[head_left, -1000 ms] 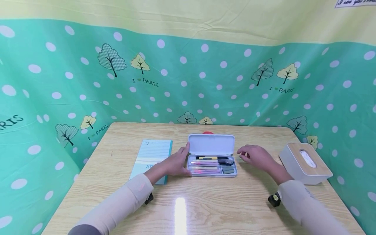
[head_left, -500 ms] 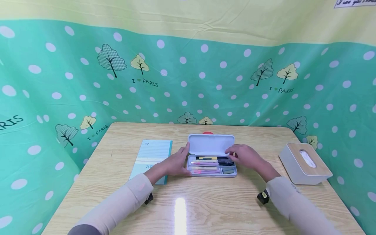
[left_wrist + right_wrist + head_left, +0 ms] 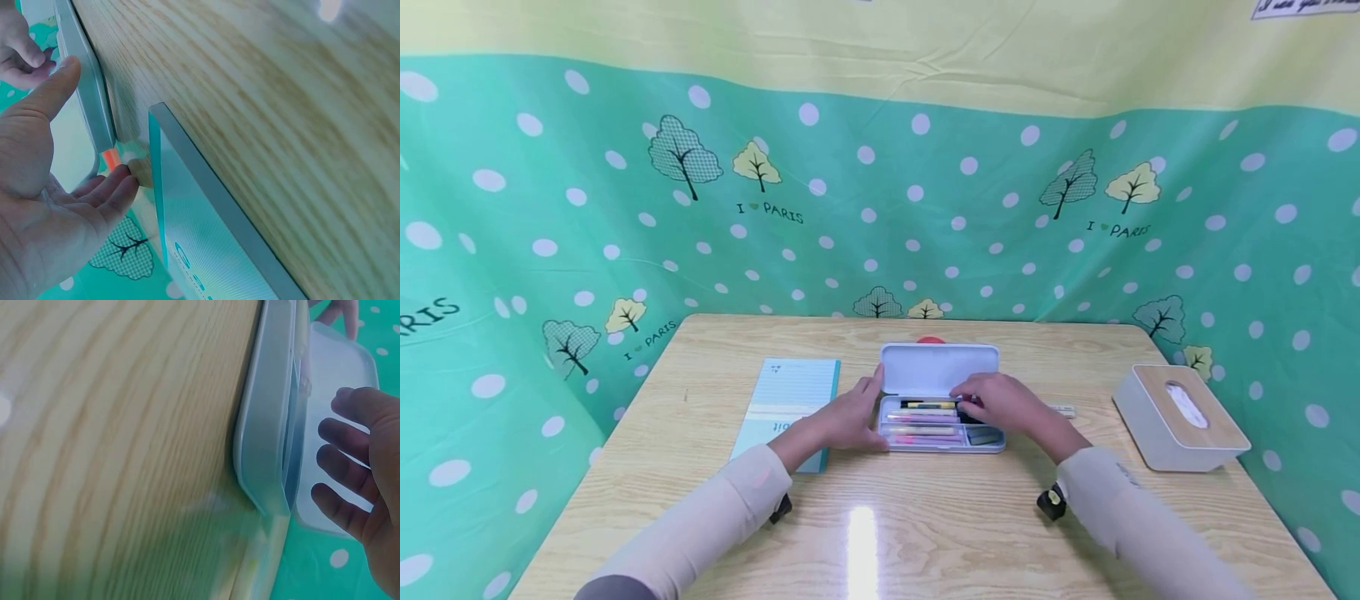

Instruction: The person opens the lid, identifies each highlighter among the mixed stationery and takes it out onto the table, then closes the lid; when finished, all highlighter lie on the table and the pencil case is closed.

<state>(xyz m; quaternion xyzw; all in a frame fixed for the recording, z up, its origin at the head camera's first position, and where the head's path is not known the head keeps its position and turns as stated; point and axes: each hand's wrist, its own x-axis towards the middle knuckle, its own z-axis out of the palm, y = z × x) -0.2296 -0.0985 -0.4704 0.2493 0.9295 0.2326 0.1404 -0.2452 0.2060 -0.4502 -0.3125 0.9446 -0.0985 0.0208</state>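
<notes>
A white pencil case [image 3: 917, 448] lies on the table with its lid [image 3: 936, 369] raised. Inside are several pens [image 3: 923, 414] and a grey eraser [image 3: 982, 438] in the right front compartment. My left hand [image 3: 850, 415] spans the case's left end, thumb by the front corner and a finger up at the lid; the left wrist view shows its thumb along the case's side [image 3: 89, 75]. Over the right part of the case, my right hand [image 3: 1006, 403] has its fingers loosely bent and covers some of the pens. Nothing shows between its fingers in the right wrist view.
A light blue notebook [image 3: 786, 387] lies left of the case, partly under my left forearm. To the right stands a white tissue box [image 3: 1183, 417] with a wooden top. A thin white stick [image 3: 1063, 411] shows behind my right wrist. Something red [image 3: 931, 339] peeks out behind the lid.
My right hand has moved left from beside the case to over its right part, uncovering the thin white stick on the table. My left hand has stayed put.
</notes>
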